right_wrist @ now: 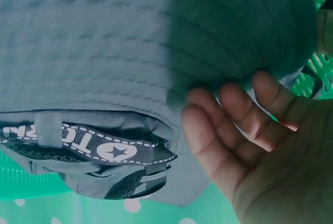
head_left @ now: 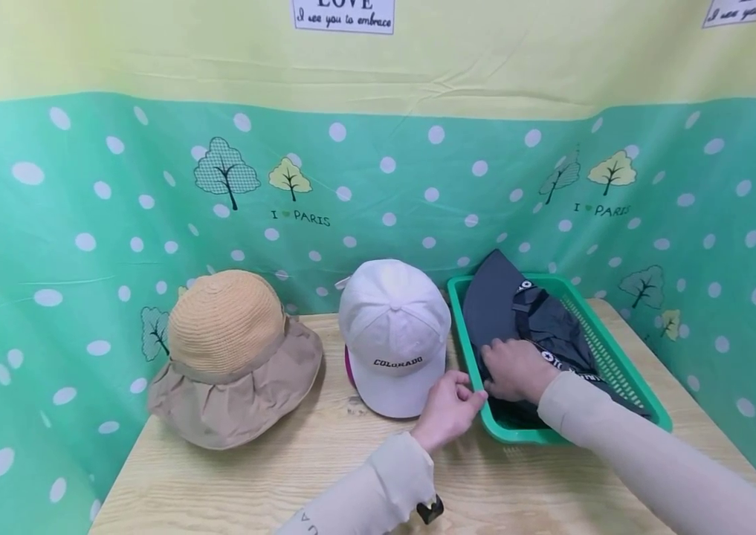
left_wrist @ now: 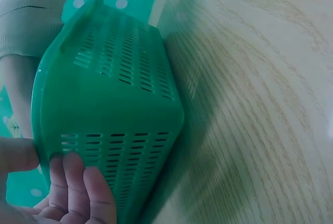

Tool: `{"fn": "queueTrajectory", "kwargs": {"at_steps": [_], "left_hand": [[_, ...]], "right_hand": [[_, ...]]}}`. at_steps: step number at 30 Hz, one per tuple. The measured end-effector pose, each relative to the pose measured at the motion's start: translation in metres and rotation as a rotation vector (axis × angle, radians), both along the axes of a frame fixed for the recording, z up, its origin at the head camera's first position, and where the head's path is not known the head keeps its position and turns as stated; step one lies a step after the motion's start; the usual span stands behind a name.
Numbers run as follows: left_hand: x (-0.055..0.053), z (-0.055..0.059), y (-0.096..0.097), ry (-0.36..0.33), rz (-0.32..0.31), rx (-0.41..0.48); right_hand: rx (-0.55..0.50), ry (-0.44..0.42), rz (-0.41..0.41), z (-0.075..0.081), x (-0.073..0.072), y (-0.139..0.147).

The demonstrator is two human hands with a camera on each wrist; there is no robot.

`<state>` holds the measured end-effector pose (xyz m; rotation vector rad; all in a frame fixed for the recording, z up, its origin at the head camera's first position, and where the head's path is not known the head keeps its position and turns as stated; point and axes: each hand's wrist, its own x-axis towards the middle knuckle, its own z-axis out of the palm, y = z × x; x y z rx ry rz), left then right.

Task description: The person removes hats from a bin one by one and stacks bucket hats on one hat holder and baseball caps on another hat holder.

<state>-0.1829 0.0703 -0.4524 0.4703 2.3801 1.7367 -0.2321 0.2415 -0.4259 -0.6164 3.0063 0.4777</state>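
"Gripping anything with your left hand (head_left: 447, 412)?"

"Your left fingers pinch the rim of the green perforated plastic basket (left_wrist: 99, 104), near the bench's (head_left: 485, 487) far right corner."

"And your right hand (head_left: 518, 368)?"

"Its fingers touch the dark fabric cap with white lettering (head_left: 551, 319), which lies tilted in that basket; I can't tell whether you're grasping it."

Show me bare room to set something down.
The table is bare between the straw hat and left sleeve, and between that and right sleeve, before the green basket. Crowded: that basket, dark headwear and right hand inside, left hand at its rim.
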Motion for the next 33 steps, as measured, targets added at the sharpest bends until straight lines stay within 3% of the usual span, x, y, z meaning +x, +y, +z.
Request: {"fn": "queueTrajectory", "kwargs": {"at_steps": [8,12,20,28,33], "left_hand": [[0.001,0.002,0.001,0.006,-0.011,0.005],[0.001,0.002,0.002,0.013,-0.010,0.010],[0.000,-0.001,0.001,-0.012,-0.015,0.005],[-0.002,0.002,-0.001,-0.038,0.008,-0.036],[-0.007,0.009,-0.001,0.060,0.051,-0.034]], "right_hand": [[0.022,0.007,-0.059,0.000,0.002,-0.001],[0.009,0.001,-0.029,0.006,0.003,-0.004],[-0.139,0.091,-0.016,0.040,0.016,0.003],[-0.303,0.278,0.001,0.078,0.043,0.017],[-0.356,0.314,-0.024,0.092,0.064,0.020]]}}
